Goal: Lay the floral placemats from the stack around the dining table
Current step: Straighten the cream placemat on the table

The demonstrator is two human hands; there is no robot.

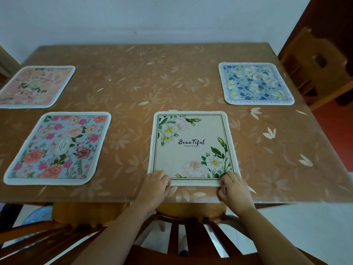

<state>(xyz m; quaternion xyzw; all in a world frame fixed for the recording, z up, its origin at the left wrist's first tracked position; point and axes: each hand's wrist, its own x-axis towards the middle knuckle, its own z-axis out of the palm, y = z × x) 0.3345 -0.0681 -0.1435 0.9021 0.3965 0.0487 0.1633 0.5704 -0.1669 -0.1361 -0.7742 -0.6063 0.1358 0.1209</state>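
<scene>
A cream placemat (191, 146) printed with white flowers and the word "Beautiful" lies flat at the table's near edge. My left hand (155, 185) pinches its near left corner and my right hand (232, 188) pinches its near right corner. Three more floral placemats lie flat on the table: a blue one with pink roses (59, 148) at the near left, a pale pink one (32, 86) at the far left, and a blue and white one (256, 83) at the far right. No stack shows in the head view.
The dining table (152, 83) has a brown floral cover and stands against a white wall. Wooden chairs stand below me (191, 232), at the near left (38, 241) and at the right side (315, 60).
</scene>
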